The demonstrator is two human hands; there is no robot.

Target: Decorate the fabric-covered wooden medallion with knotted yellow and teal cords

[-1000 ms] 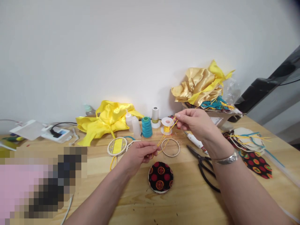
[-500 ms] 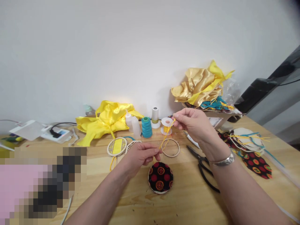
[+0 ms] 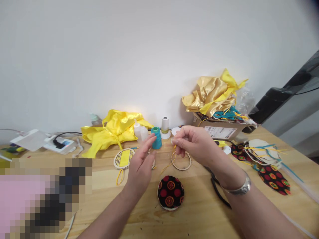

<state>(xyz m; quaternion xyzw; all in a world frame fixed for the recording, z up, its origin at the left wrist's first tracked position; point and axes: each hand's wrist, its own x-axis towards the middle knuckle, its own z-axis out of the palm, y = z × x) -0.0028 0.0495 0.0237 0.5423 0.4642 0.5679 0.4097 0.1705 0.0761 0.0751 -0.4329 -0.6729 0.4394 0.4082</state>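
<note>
My right hand (image 3: 196,143) is closed in a pinch on a thin yellow cord (image 3: 174,150) that hangs down over a small wooden ring (image 3: 181,162) on the table. My left hand (image 3: 141,162) is raised with its fingers stretched out and apart, holding nothing, its fingertips close to a teal thread cone (image 3: 156,137). Below both hands lies a round disc of black fabric with red and orange dots (image 3: 170,192). A round wooden piece with a yellow centre (image 3: 124,157) lies left of my left hand.
Black scissors (image 3: 218,192) lie under my right forearm. Yellow satin cloth (image 3: 114,131), small white bottles (image 3: 139,132) and a white spool (image 3: 164,127) stand at the back. A box with gold fabric (image 3: 215,94) and more patterned discs (image 3: 272,172) are at the right.
My left hand let go of the yellow cord, opened and rose toward the teal cone. My right hand moved down and left with the cord, closer to the wooden ring.
</note>
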